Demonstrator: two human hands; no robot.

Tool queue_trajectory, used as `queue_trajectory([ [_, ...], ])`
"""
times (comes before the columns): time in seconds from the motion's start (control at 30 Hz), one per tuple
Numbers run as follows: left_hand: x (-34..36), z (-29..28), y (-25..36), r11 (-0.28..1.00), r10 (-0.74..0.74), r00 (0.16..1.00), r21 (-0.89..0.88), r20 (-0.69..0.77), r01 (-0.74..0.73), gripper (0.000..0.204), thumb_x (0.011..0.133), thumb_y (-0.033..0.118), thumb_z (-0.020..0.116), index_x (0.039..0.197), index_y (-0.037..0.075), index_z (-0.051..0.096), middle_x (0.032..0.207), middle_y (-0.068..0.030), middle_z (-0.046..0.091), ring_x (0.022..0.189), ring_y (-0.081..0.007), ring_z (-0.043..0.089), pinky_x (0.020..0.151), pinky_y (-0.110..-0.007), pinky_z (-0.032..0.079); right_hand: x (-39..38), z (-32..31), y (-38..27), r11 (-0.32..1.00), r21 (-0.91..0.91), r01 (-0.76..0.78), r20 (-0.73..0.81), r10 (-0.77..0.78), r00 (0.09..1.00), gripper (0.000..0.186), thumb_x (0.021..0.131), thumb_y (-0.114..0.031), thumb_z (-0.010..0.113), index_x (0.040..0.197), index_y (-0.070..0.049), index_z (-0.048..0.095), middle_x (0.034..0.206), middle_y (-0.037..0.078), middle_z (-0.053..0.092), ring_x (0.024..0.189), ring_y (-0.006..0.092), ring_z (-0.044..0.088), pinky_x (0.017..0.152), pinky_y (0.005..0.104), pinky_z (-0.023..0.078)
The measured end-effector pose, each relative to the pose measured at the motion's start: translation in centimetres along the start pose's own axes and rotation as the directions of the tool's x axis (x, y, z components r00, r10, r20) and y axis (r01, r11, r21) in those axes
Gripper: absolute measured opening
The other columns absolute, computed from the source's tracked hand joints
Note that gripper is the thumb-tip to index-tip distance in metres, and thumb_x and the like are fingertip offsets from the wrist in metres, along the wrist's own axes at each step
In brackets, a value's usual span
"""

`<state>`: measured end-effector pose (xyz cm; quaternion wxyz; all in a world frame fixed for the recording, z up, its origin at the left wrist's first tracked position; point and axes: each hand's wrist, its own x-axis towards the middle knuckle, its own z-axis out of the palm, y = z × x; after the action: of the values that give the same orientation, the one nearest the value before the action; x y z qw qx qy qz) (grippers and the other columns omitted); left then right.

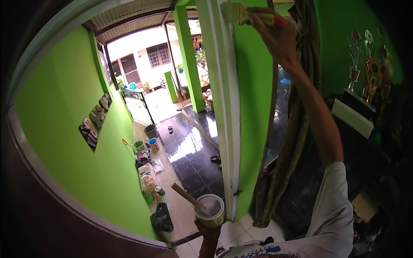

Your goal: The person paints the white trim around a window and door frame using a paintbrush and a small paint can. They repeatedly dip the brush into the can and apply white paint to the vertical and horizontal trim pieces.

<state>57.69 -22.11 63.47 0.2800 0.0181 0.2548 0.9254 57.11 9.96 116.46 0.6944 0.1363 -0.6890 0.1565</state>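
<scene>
Raised high at the top of the view, my right hand [273,34] is closed round the handle of a wide paintbrush [234,13]. Its pale bristles point left and overlap the upper part of the white door frame [219,94]; whether they press on it I cannot tell. Low in the middle, my left hand [208,230] holds a paint can [211,220] from below and the side. The can's open top shows pale grey-white paint. A wooden stick [186,195] stands tilted in it, leaning left over the rim.
A green wall and a brown curtain [288,155] flank the frame on the right. Trophies [368,81] stand at far right. Through the doorway are buckets [150,131], a black plastic bag [161,217], sandals [215,159] and a long pole [200,129] on dark tiles.
</scene>
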Motion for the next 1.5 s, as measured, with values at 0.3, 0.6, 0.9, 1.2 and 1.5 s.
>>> queue_trajectory([
  [0.3,0.8,-1.8,-1.0,0.97,0.12,0.992,0.209,0.034,-0.124,0.073,0.092,0.069,0.041,0.145,0.019,0.048,0.139,-0.0094,0.055,0.127,-0.031,0.057,0.099,-0.061,0.051,-12.9,-2.4,-1.4,0.998,0.013,-0.057,0.13,0.055,0.99,0.021,0.094,-0.006,0.072,0.115,-0.001,0.072,0.097,0.012,0.076,0.087,0.0154,0.074,0.076,0.0299,0.059],
  [0.6,0.1,-0.2,-0.5,0.999,0.04,0.997,0.029,0.073,-0.042,0.07,0.094,0.061,0.046,0.146,0.014,0.045,0.14,-0.0114,0.056,0.126,-0.031,0.06,0.096,-0.058,0.056,-14.5,-4.7,-0.7,0.966,-0.019,-0.259,0.343,0.25,0.906,0.023,0.098,-0.021,0.066,0.107,-0.001,0.073,0.083,0.008,0.077,0.072,0.0138,0.072,0.068,0.03,0.058],
  [0.9,0.1,-0.9,-1.6,0.992,-0.018,0.994,-0.125,0.111,0.032,0.085,0.09,0.075,0.047,0.153,0.018,0.042,0.146,-0.013,0.053,0.133,-0.0357,0.054,0.098,-0.059,0.052,-12.2,-2.1,-0.3,0.999,0.047,-0.014,0.078,0.01,0.997,0.024,0.097,-0.015,0.072,0.119,-0.004,0.072,0.105,0.011,0.076,0.089,0.0174,0.075,0.077,0.0306,0.06],
  [1.2,-1.0,-1.1,-1.6,0.988,-0.073,0.997,-0.133,0.039,0.078,0.081,0.095,0.07,0.045,0.153,0.014,0.042,0.147,-0.0157,0.053,0.136,-0.0365,0.051,0.103,-0.059,0.048,-27.2,-3.7,-2.6,0.999,-0.031,-0.023,0.26,0.031,0.965,0.036,0.086,0.003,0.078,0.121,0.0,0.071,0.108,0.016,0.074,0.092,0.0255,0.073,0.079,0.0331,0.058],
  [1.5,-2.1,0.3,-1.8,0.988,-0.066,0.998,-0.14,0.006,0.066,0.075,0.098,0.067,0.044,0.151,0.015,0.044,0.145,-0.0137,0.054,0.136,-0.0366,0.051,0.101,-0.058,0.049,-37.2,-6.1,-4.2,0.947,-0.029,-0.32,0.542,0.284,0.791,0.029,0.085,0.002,0.074,0.114,0.003,0.07,0.096,0.017,0.069,0.081,0.0273,0.071,0.072,0.0344,0.056],
])
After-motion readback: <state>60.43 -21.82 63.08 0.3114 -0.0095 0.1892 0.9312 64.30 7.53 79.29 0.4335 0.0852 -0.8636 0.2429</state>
